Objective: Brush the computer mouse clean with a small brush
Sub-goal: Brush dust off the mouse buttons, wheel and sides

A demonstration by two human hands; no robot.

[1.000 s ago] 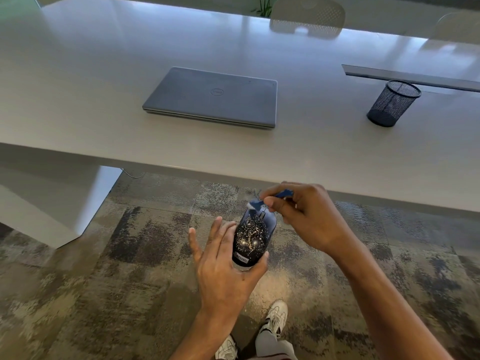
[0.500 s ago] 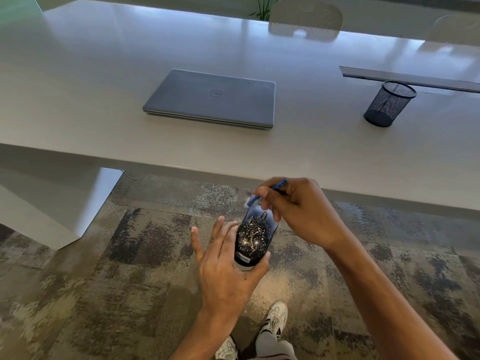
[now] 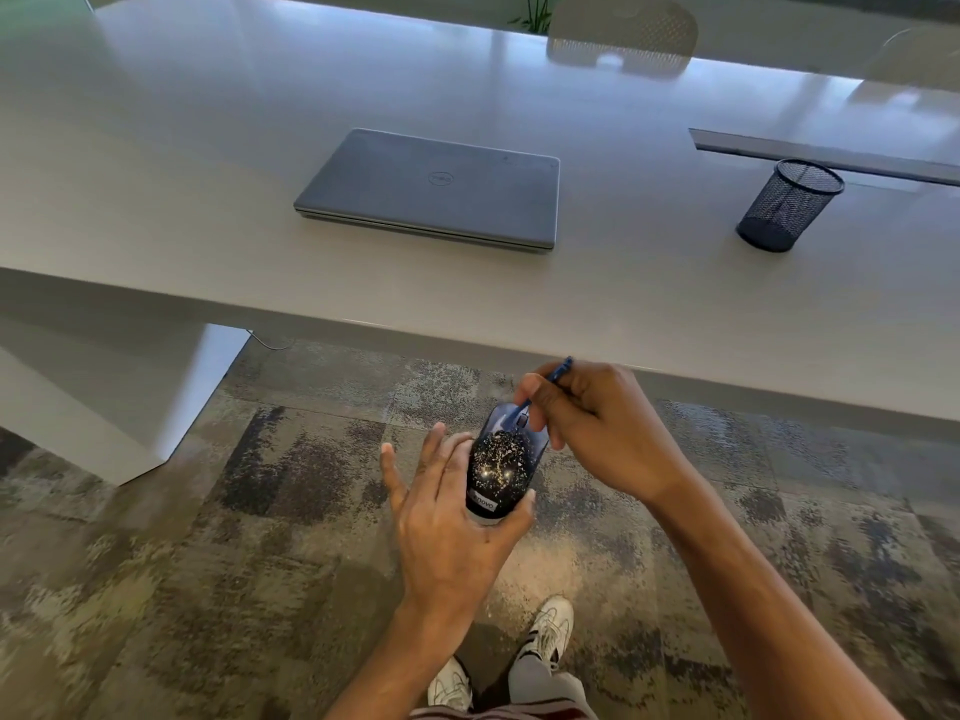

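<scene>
Left hand (image 3: 457,517) cradles speckled mouse (image 3: 500,467) off the table (image 3: 156,148) over the floor, fingers straight, thumb hooked at its 6 o'clock end, presumably so debris drops clear, while right hand (image 3: 597,428) pinches blue brush (image 3: 558,370), tip at the mouse's 12 o'clock wheel end.

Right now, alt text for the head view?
A person's left hand holds a crumb-speckled black mouse above the carpet while the right hand works a small blue brush at its front. Behind, a grey table carries a closed laptop and a mesh cup.
</scene>
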